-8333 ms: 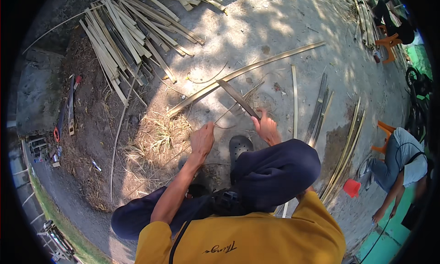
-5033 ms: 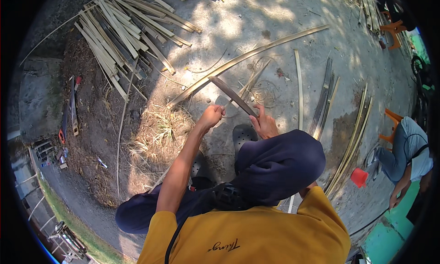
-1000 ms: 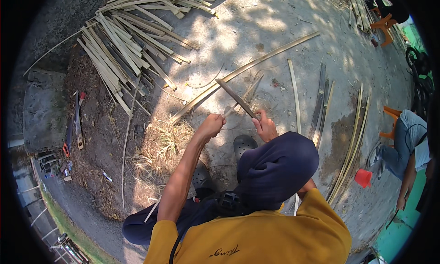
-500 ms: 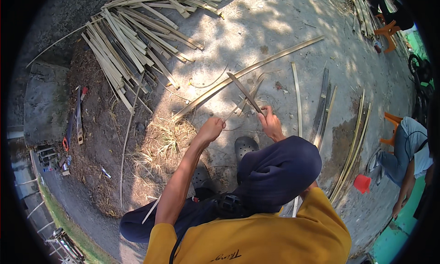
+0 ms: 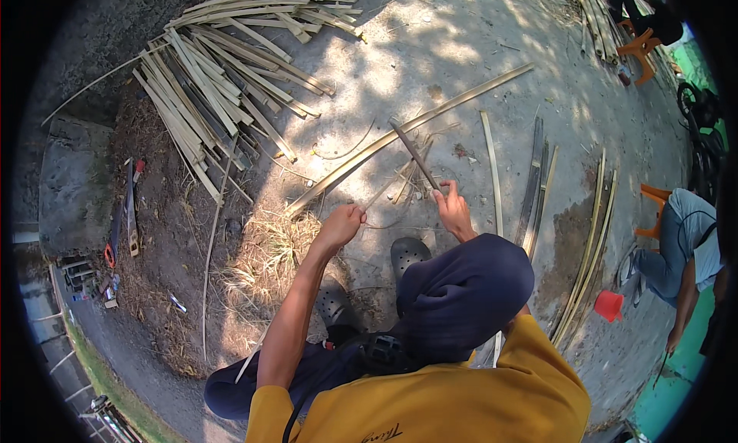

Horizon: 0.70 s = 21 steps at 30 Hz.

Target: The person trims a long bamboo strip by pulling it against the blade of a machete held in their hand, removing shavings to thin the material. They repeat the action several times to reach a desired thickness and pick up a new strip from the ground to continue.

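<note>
My left hand [image 5: 342, 226] is closed in a pinch on the near end of a thin bamboo strip [image 5: 378, 195], which slants away to the right. In my right hand [image 5: 453, 211] is a long knife [image 5: 415, 157] with a dark, narrow blade that points away and to the left. Its grip is mostly hidden by my fingers. Close to the blade, the strip's far part overlaps several thin offcuts [image 5: 415, 174] on the ground, so I cannot tell if blade and strip touch. Past them lies a long, wide bamboo slat [image 5: 461, 98].
A heap of split bamboo [image 5: 223, 74] lies at the far left, with handsaws [image 5: 132, 212] below it. More slats [image 5: 588, 247] lie to the right near a red plastic scoop [image 5: 609, 306]. Another person [image 5: 688, 251] sits by an orange stool [image 5: 652, 212]. Dry grass [image 5: 269, 251] surrounds my left side.
My left hand has drawn back slightly toward me and to the left with the strip. The knife blade has tilted a little more upright. The whole view has shifted slightly.
</note>
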{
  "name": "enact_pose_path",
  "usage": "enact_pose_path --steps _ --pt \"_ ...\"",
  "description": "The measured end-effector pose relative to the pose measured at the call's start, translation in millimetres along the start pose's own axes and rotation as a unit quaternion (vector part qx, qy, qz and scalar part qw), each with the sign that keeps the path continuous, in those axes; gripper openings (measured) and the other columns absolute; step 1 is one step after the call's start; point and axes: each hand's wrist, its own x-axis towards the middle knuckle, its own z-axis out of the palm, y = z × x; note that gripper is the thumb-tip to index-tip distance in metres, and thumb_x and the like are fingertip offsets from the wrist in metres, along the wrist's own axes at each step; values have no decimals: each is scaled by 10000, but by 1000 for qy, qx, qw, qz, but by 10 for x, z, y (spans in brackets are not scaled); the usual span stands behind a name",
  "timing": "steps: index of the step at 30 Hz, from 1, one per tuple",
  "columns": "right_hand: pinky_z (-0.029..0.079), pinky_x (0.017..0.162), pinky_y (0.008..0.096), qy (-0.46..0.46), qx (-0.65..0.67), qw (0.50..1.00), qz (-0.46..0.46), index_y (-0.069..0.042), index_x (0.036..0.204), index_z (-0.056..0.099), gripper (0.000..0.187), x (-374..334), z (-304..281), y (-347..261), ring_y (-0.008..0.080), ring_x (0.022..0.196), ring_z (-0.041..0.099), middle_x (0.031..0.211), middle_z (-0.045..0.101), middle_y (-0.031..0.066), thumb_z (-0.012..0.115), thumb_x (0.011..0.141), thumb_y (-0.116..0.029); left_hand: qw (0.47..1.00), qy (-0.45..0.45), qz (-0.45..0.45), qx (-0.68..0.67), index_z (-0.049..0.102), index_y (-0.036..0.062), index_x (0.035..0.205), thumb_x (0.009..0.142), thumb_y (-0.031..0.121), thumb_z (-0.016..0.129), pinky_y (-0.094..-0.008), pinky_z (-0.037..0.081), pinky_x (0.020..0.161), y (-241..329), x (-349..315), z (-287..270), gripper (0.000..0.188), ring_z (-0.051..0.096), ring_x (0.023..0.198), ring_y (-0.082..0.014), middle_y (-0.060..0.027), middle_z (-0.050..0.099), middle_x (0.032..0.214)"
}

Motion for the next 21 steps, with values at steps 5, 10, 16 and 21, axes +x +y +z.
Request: enact_pose_path --steps 5,10,16,21 --pt "470 761 583 87 -39 993 67 -59 1345 438 509 69 -164 64 535 825 669 739 683 263 521 1044 -461 981 48 108 156 604 49 798 1049 304 481 -401 422 636 162 33 -273 379 537 629 -219 -72 535 626" --pt "471 788 563 155 7 979 130 -64 1371 447 528 0 -248 45 519 861 679 783 697 273 542 1036 -462 957 66 61 277 702 25 931 1022 326 498 -546 503 819 670 -232 -996 375 654 897 -478 -267 695 942" --pt "464 705 481 208 35 973 97 -72 1359 441 519 -336 -43 342 385 705 647 740 673 186 572 1032 -453 896 160 68 409 667 22 896 1030 286 519 -522 515 791 719 -612 -1472 331 665 868 -435 -215 686 839" --pt "418 575 388 113 113 984 82 -92 1346 417 445 -690 64 176 200 547 507 657 587 84 560 1061 -402 865 154 44 475 696 54 916 1025 305 521 -542 538 791 416 -868 -1112 325 682 852 -437 -230 688 829"
